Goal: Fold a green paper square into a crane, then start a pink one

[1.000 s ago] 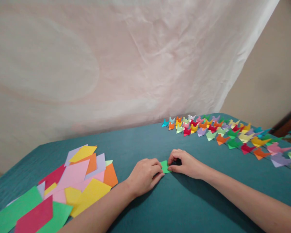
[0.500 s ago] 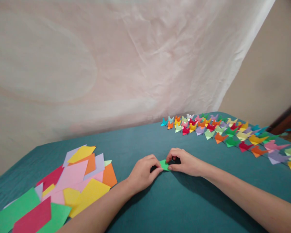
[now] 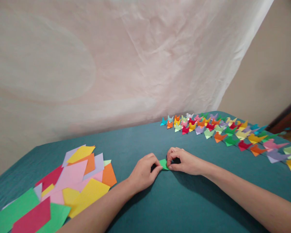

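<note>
A small folded piece of green paper (image 3: 164, 164) lies on the teal tablecloth (image 3: 179, 197) between my hands. My left hand (image 3: 144, 172) pinches its left side with curled fingers. From the right, my right hand (image 3: 183, 161) presses on it with fingers bent and closed together. Both hands rest on the cloth. Most of the paper is hidden under my fingertips.
A loose pile of coloured paper squares (image 3: 70, 181) lies at the left, running to the near edge. Rows of several small folded paper figures (image 3: 223, 132) stretch along the back right of the table. A cream cloth (image 3: 111, 64) hangs behind.
My hands have drawn closer together over the green paper, so less of it shows. The view has shifted slightly.
</note>
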Motion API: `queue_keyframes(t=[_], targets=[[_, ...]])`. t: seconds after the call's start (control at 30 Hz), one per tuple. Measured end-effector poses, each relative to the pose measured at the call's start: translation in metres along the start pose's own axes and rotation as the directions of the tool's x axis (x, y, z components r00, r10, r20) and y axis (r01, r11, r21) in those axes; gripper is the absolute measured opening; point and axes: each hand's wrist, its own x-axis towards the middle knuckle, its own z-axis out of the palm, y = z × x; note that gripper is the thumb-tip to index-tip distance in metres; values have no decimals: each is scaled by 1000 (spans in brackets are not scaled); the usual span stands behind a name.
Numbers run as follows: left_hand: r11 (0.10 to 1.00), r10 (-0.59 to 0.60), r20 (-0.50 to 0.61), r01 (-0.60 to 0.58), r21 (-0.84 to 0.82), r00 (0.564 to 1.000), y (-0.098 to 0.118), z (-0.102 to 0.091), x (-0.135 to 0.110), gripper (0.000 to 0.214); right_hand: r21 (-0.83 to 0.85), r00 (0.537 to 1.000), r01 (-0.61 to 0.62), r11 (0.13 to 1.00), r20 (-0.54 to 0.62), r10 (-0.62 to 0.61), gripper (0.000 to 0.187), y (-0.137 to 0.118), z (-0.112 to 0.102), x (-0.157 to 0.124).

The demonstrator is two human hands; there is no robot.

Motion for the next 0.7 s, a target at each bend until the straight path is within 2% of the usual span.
queue_keyframes(t=[0.7], targets=[[1000, -26, -5, 26, -6, 1000, -2, 2, 1, 10, -58, 998, -53, 997, 11, 54, 7, -15, -2, -3]])
